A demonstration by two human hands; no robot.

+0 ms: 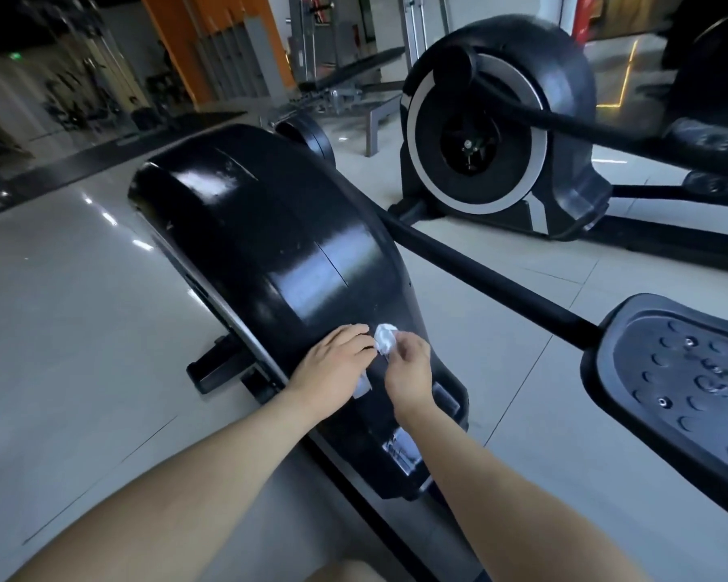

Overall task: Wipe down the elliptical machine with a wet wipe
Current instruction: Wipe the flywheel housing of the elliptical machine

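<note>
- Left forearm (211, 464), entering from 7 o'clock: bare along its whole visible length.
- Right forearm (501, 489), entering from 5 o'clock: likewise bare.
- Left grip (333, 363) and right grip (410, 371): bare.
- 6 o'clock, at the frame edge: bare rounded body part (345, 571); which part cannot be told.

Flywheel housing (278, 245) of the elliptical machine: black plastic, smooth and highly glossy, mirroring pale patches of light, with a few faint scuffs. Wet wipe (385, 338): white, soft, crumpled, cloth-like. Pedal (681, 384): dark grey matt plastic, its tread dimpled with round hollows. Crank bar (480, 270): smooth black tube with a dull sheen, seemingly painted metal. Floor tiles (59, 329): pale, polished, reflective. Second elliptical machine (564, 90): satin black plastic shell with a silvery ring.
</note>
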